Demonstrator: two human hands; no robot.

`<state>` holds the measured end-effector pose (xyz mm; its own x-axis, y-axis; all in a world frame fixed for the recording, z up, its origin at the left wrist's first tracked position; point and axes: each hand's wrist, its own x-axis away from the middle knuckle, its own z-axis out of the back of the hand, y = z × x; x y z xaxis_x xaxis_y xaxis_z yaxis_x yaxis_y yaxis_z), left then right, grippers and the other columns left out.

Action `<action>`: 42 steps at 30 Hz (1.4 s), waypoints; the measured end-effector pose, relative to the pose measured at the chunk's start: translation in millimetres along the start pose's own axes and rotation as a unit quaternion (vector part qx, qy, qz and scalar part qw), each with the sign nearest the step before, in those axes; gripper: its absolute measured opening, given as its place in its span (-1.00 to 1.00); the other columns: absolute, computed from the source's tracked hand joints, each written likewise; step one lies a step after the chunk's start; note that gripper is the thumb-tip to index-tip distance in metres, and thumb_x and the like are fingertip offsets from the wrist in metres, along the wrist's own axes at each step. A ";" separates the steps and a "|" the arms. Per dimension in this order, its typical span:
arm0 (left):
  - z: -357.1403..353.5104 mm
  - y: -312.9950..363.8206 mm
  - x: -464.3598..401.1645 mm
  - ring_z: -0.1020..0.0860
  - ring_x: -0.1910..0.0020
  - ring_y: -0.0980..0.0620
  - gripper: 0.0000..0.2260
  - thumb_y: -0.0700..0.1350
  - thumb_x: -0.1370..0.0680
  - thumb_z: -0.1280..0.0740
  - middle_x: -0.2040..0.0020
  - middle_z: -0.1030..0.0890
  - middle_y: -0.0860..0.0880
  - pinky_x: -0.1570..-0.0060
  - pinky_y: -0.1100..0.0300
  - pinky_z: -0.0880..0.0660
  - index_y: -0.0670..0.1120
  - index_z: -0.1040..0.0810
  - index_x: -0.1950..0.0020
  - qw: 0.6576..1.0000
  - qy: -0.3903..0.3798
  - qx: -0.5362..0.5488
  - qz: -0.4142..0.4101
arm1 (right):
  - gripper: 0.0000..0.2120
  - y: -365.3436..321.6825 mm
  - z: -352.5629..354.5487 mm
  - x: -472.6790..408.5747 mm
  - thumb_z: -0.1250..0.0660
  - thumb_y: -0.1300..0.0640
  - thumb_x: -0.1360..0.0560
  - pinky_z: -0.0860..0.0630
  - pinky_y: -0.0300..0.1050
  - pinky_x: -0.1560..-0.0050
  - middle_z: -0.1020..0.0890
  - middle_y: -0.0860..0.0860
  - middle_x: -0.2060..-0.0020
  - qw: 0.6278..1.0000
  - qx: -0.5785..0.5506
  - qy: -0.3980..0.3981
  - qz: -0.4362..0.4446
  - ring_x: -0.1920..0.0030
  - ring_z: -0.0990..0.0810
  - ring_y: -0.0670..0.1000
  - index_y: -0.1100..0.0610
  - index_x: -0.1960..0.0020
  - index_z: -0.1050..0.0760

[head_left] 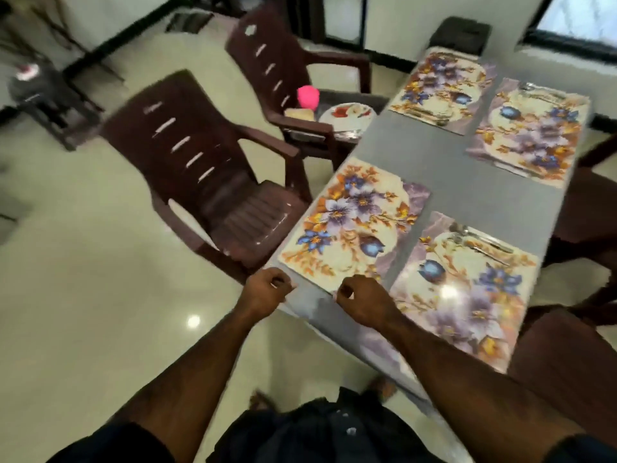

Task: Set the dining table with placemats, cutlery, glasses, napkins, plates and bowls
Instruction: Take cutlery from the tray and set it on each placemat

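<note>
Both hands are curled and hold nothing: left hand [272, 289], right hand [362, 300]. Just beyond them lies a glossy rectangular floral placemat [354, 225] on the grey table [400, 145]; a brown slatted plastic chair [200, 175] stands left.

Bare grey table [444, 155] strip lies between placemats (chairs [213, 182] crowd its left edge).

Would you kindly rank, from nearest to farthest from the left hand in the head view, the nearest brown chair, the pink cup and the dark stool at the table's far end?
Measured from the left hand:
1. Nearest brown chair, just ahead, left of the table.
2. Pink cup, on the second chair's seat, farther up.
3. Dark stool, beyond the table's far end.
</note>
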<state>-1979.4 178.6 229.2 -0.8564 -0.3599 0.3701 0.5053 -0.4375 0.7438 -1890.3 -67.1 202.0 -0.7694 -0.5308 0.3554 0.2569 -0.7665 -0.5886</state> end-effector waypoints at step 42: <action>648.8 -478.7 -157.7 -0.67 0.26 -0.05 -0.87 -0.10 -0.60 -0.50 0.14 -0.72 -0.16 0.28 0.12 -0.54 -0.17 -0.68 0.06 0.875 0.222 0.251 0.350 | -0.78 -654.9 -289.2 -602.7 -0.49 -0.03 -0.54 -0.64 -0.03 0.16 -0.71 0.00 0.29 0.961 0.056 -0.262 0.072 0.26 -0.72 0.06 0.09 0.19 -0.64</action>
<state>-2154.8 979.5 175.9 -0.1743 -0.7278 0.6633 0.6836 0.3954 0.6135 -1764.1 859.3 163.3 -0.3287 -0.7217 0.6092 0.4225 -0.6892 -0.5886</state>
